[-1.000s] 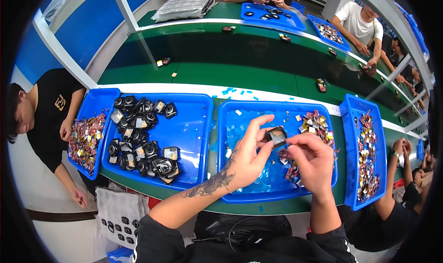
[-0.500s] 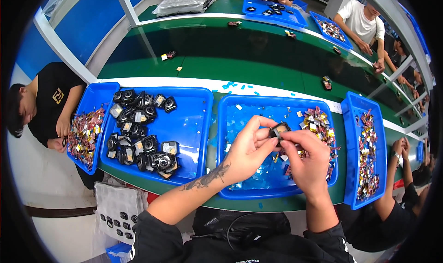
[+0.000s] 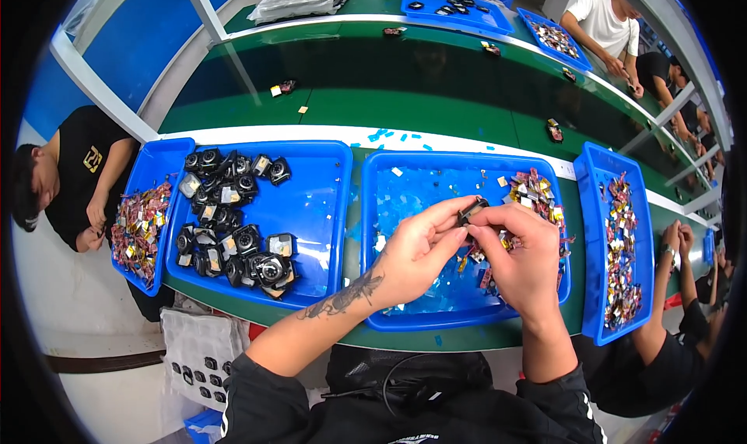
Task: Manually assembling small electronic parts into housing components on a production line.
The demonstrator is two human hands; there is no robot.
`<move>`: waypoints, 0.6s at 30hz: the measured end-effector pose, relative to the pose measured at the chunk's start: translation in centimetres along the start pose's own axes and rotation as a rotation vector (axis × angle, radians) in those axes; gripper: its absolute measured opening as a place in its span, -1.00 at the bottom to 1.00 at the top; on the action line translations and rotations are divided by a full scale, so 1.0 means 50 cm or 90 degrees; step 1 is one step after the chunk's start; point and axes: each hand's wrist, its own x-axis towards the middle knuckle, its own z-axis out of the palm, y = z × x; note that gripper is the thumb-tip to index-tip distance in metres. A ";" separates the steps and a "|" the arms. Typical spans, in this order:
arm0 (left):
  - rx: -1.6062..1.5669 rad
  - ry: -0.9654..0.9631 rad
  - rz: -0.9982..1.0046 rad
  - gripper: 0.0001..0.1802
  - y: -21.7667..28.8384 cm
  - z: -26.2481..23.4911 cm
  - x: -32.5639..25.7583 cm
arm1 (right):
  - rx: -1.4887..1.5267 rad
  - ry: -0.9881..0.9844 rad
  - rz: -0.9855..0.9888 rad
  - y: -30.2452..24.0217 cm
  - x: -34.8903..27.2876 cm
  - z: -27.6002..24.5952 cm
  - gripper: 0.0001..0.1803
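Left hand [image 3: 424, 249] grips small black casing [image 3: 471, 209] over middle blue tray [image 3: 436, 320]; right hand [image 3: 520, 249] seems to pinch it too, fingertips partly hidden. Trays [image 3: 311, 203] line green bench [image 3: 354, 249]; green belt [image 3: 389, 94] behind carries scattered parts [image 3: 555, 130]; pale posts [image 3: 105, 87], co-workers [image 3: 603, 24] around.

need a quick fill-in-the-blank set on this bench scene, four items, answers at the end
1. The left hand and right hand meet at a small dark piece, above a tray coloured ____.
2. The tattoo is on the person's ____ forearm.
3. In the near row of four trays, counted from the left, the black housings lie in the ____ one.
4. The wide surface beyond that row is coloured ____.

Missing words: blue; left; second; green.
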 end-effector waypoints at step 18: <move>0.084 -0.012 0.040 -0.54 0.014 0.009 -0.008 | 0.192 0.047 0.100 0.007 -0.010 0.008 -0.67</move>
